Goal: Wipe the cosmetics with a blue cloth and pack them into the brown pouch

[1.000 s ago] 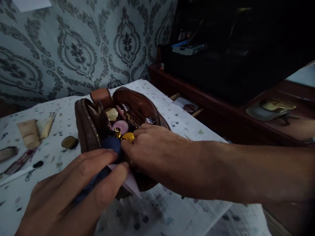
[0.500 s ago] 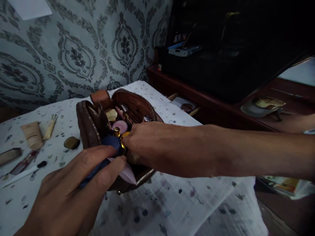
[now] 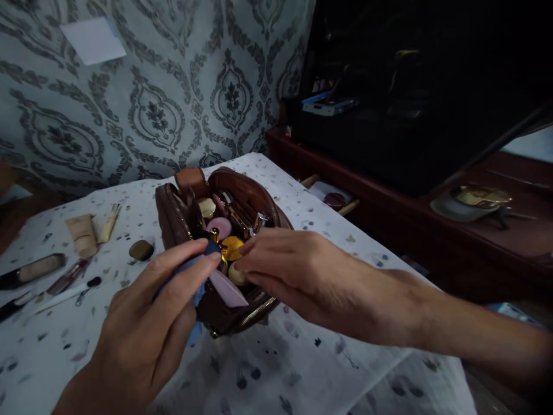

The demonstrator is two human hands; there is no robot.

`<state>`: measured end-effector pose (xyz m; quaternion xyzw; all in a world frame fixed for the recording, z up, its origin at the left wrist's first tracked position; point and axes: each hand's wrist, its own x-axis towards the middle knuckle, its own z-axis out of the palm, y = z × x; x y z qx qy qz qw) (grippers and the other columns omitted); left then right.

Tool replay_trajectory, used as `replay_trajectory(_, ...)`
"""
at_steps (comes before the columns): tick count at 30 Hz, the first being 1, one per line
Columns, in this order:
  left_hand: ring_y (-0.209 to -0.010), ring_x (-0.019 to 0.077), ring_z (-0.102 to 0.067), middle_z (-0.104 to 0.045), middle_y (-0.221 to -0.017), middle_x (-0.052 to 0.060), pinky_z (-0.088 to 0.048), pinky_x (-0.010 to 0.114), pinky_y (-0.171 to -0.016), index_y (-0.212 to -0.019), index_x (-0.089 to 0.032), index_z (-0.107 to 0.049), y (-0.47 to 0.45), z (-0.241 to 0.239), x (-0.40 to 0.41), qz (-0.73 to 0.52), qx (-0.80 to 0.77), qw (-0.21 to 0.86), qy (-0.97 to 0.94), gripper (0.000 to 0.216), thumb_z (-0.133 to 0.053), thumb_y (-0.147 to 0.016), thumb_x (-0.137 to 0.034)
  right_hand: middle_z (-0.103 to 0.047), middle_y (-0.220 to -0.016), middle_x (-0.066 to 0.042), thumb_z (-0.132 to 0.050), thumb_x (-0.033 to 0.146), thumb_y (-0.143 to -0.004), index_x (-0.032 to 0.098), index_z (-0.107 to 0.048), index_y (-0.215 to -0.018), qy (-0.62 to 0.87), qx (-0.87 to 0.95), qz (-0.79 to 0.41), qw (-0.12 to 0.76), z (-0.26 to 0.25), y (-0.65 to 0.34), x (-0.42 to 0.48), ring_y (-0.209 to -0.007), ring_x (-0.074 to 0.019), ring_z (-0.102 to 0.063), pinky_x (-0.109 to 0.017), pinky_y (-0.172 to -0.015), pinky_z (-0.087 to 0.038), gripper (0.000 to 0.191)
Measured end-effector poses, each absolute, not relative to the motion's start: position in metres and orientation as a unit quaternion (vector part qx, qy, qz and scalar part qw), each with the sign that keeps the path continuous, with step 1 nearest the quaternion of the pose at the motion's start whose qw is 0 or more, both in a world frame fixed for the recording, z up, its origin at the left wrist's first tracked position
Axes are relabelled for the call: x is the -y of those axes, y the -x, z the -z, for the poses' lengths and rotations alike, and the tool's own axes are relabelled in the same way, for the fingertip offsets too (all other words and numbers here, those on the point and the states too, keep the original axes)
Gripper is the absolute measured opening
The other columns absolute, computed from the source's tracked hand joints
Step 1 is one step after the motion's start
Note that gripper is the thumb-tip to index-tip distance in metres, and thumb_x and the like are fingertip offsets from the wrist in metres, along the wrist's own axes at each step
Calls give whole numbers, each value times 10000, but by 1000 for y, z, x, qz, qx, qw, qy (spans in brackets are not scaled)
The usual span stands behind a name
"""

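A brown makeup bag (image 3: pixel 173 216) stands unzipped on the cloth, packed with cosmetics. My left hand (image 3: pixel 142 317) is at its near left side, fingers closed around a blue item (image 3: pixel 211 248) whose kind I cannot make out; lighter blue shows under the palm. My right hand (image 3: pixel 289 265) reaches into the bag from the right, fingers together and tips by a round cream-coloured item (image 3: pixel 237 275); whether it holds anything is hidden. Around the fingers lie a round yellow item (image 3: pixel 233 248), a pink round case (image 3: pixel 219 228), a gold-topped item (image 3: pixel 207 207) and a lilac flat piece (image 3: pixel 228 289).
Left of the bag lie a beige tube (image 3: pixel 82 235), a slim cream tube (image 3: pixel 109 223), a small dark oval item (image 3: pixel 141 250), a foundation bottle (image 3: pixel 41 268) and a brush (image 3: pixel 69 293). A partly open drawer (image 3: pixel 330 196) and a dark red cabinet (image 3: pixel 389 225) flank the right side.
The view has shifted, bringing more of the left side into sight. My right hand has drawn back a little, uncovering the yellow and cream items. My left hand covers more of the blue item.
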<state>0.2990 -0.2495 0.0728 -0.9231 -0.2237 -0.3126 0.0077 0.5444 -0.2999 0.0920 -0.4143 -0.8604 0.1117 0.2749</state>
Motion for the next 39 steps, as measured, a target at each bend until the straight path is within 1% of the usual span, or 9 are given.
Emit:
replay_trajectory(6,-1186,248,-601,-602,-1267,116,-561,367,-940,-1350,-258,-529,-286,-60,251,382,278,56,879,473,-485,-921,-62,-732,-1086,-111,-530,100,-963,152,-640,-1142,381,830,-20,407,-56,-538,318,-1126,-206,-666,-391,-1013,-541,216)
replay_trajectory(9,-1139,224,-606,-593,-1204,122,-548,315,-891,-1271,-221,-556,-266,-43,248,368,305,66,876,390,-467,-931,-55,-738,-1104,-107,-579,54,-900,181,-635,-1160,398,798,9,453,-48,-535,329,-1136,-222,-673,-379,-974,-572,294)
replay_trajectory(13,-1042,195,-630,-602,-1155,97,-535,280,-837,-1173,-202,-599,-229,-16,234,321,369,42,871,304,-417,-951,-103,-764,-1006,-92,-603,35,-840,192,-644,-1122,367,808,13,461,-47,-518,345,-1065,-227,-706,-348,-894,-614,325)
replay_trajectory(18,-1048,246,-611,-622,-1088,88,-515,378,-903,-1117,-183,-625,-181,6,199,325,523,-16,788,295,-396,-941,-241,-764,-917,-76,-584,76,-895,161,-657,-1074,292,825,-54,482,-35,-474,350,-989,-185,-711,-270,-858,-608,211)
replay_trajectory(21,-1096,274,-591,-632,-1103,102,-481,436,-987,-1137,-173,-616,-172,9,176,349,558,-29,752,328,-410,-926,-316,-724,-835,-90,-532,85,-915,118,-666,-975,272,840,-118,454,-19,-445,340,-924,-187,-678,-290,-840,-590,151)
replay_trajectory(23,-1149,278,-573,-621,-1164,116,-446,452,-1049,-1199,-168,-596,-177,10,163,351,553,-38,755,373,-400,-934,-343,-700,-802,-85,-513,93,-911,126,-662,-898,283,842,-169,426,-9,-428,329,-867,-183,-654,-292,-787,-575,154)
replay_trajectory(27,-1293,297,-486,-540,-1350,149,-387,473,-1124,-1382,-167,-491,-198,20,146,303,517,-56,799,493,-405,-959,-404,-711,-835,-67,-563,125,-862,153,-687,-861,379,782,-311,386,8,-396,307,-827,-170,-649,-290,-794,-537,128)
replay_trajectory(32,-1269,336,-489,-500,-1374,153,-431,512,-1071,-1364,-191,-529,-208,42,132,232,500,-47,833,470,-425,-948,-387,-715,-827,-10,-609,166,-822,179,-711,-905,453,639,-491,381,28,-374,292,-732,-123,-630,-208,-660,-481,132)
replay_trajectory(39,-1083,314,-575,-532,-1126,130,-479,494,-1001,-1223,-165,-614,-199,42,124,292,521,-44,801,445,-465,-912,-446,-677,-773,10,-594,173,-834,179,-699,-1011,450,648,-492,369,33,-380,297,-705,-126,-614,-210,-653,-472,206)
